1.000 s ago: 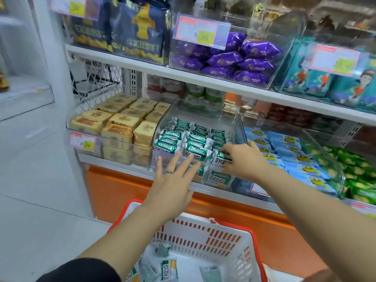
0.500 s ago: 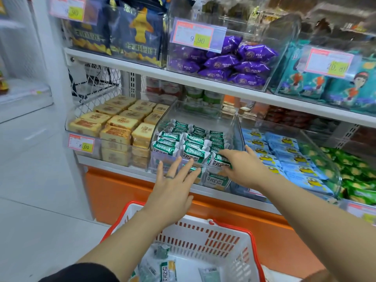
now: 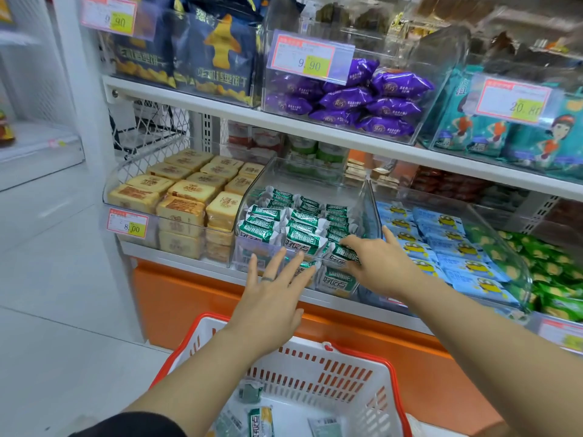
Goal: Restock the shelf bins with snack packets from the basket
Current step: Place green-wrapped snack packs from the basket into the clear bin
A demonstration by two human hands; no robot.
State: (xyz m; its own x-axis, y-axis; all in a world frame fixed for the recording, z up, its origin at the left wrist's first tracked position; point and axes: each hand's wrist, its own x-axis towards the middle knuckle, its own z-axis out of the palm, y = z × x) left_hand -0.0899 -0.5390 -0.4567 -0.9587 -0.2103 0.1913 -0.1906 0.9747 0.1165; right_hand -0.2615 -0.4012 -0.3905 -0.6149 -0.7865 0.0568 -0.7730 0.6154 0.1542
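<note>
I record my right hand (image 3: 377, 263) gripping a green-and-white foil snack packet (image 3: 342, 254) at the clear plastic bin (image 3: 367, 203) front; left hand (image 3: 271, 298) spread flat alongside

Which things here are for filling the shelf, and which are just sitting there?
For the job: basket, packets lying in it, clear middle bin, green packets in it, right hand gripping one green packet, left hand open before the bin.

Just there: yellow cakes, purple packets, blue packets, price tags.
</note>
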